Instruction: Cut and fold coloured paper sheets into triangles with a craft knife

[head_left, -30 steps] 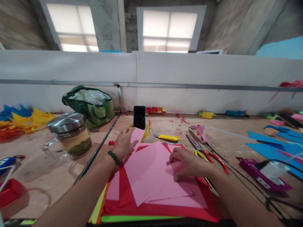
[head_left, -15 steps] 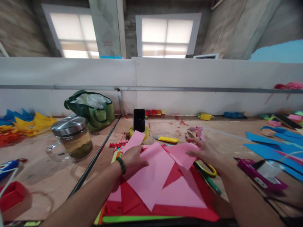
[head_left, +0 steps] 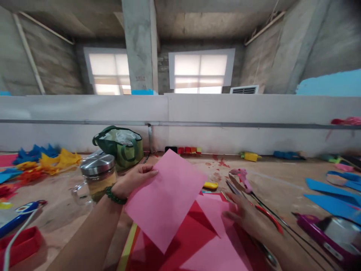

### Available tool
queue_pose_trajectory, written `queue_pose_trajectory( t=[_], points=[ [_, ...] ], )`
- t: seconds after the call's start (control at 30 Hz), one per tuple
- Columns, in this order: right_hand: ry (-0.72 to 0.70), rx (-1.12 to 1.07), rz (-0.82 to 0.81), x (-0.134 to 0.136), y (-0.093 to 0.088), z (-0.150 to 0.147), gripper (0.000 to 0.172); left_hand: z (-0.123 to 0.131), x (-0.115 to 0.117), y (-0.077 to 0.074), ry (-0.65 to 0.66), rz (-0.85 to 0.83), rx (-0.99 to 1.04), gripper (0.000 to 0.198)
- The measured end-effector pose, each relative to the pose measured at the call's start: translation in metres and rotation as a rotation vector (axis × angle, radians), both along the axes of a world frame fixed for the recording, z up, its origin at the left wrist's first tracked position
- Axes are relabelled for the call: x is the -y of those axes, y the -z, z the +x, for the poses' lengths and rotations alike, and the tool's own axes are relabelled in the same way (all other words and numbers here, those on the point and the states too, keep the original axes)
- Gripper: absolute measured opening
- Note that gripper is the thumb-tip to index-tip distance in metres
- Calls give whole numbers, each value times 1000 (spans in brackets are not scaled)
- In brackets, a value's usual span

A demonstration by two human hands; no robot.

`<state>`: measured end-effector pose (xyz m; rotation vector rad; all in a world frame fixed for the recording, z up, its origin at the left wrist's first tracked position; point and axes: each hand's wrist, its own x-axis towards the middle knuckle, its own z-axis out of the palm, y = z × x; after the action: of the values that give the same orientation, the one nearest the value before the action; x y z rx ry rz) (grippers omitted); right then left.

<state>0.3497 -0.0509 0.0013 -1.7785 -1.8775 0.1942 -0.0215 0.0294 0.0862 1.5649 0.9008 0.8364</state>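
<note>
1. From where I stand, the left hand [head_left: 134, 181] pinches the upper-left edge of a square pink paper sheet [head_left: 169, 192], thumb and fingers closed on it.
2. That sheet lay on the pile half a second ago; now it is raised and tilted at the centre of the frame, hiding most of the phone [head_left: 171, 149] and part of the yellow utility knife [head_left: 210, 185].
3. Lifting it bares more of the red paper [head_left: 188, 235] at bottom centre, so this one sheet is now apart from the stack, which I judge makes it easier to handle alone.
4. The right hand [head_left: 244, 214], right of centre, is blurred over a second pink piece [head_left: 211, 210]; I cannot tell whether it grips it.
5. Beside that hand lie red-handled scissors [head_left: 272, 218], with a pink glue gun [head_left: 242, 178] just above.
</note>
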Motion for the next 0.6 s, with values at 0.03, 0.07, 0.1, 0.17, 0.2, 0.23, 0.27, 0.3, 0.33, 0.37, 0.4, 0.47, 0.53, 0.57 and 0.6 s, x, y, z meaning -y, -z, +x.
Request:
queue_pose_trajectory(
  t=[0.03, 0.07, 0.1, 0.17, 0.2, 0.23, 0.27, 0.3, 0.33, 0.37, 0.4, 0.47, 0.53, 0.57, 0.6],
  points=[
    [-13, 17, 55, -3, 0, 0, 53, -4, 4, -7, -15, -30, 47, 38],
    [-35, 41, 116, -4, -2, 0, 54, -8, 8, -14, -29, -56, 83, 36],
    [-58, 66, 172, -4, -5, -2, 55, -10, 13, -20, -42, -76, 104, 34],
    [-103, 109, 297, 1, -14, -11, 58, -12, 21, -28, -59, -112, 156, 31],
    [-131, 122, 353, 7, -21, -17, 57, -11, 24, -30, -59, -127, 184, 30],
    [-153, 129, 428, 14, -28, -25, 57, -8, 26, -30, -51, -146, 202, 30],
    [-157, 133, 503, 21, -37, -34, 59, -3, 29, -29, -32, -166, 203, 30],
    [-159, 138, 562, 29, -46, -42, 64, 3, 31, -27, -1, -184, 180, 29],
    [-166, 139, 645, 38, -54, -49, 69, 10, 34, -23, 45, -185, 132, 28],
    [-173, 129, 668, 46, -62, -55, 73, 18, 36, -19, 109, -168, 61, 26],
    [-190, 114, 684, 53, -69, -60, 74, 27, 38, -14, 186, -129, -21, 25],
    [-356, 133, 663, 66, -79, -62, 60, 42, 39, -4, 331, -37, -150, 26],
    [-539, 180, 616, 75, -81, -59, 40, 54, 36, 4, 426, 10, -223, 25],
    [-581, 205, 593, 78, -80, -58, 33, 58, 33, 8, 462, 23, -252, 25],
    [-589, 228, 563, 81, -77, -57, 28, 60, 29, 10, 499, 37, -288, 24]
  ],
)
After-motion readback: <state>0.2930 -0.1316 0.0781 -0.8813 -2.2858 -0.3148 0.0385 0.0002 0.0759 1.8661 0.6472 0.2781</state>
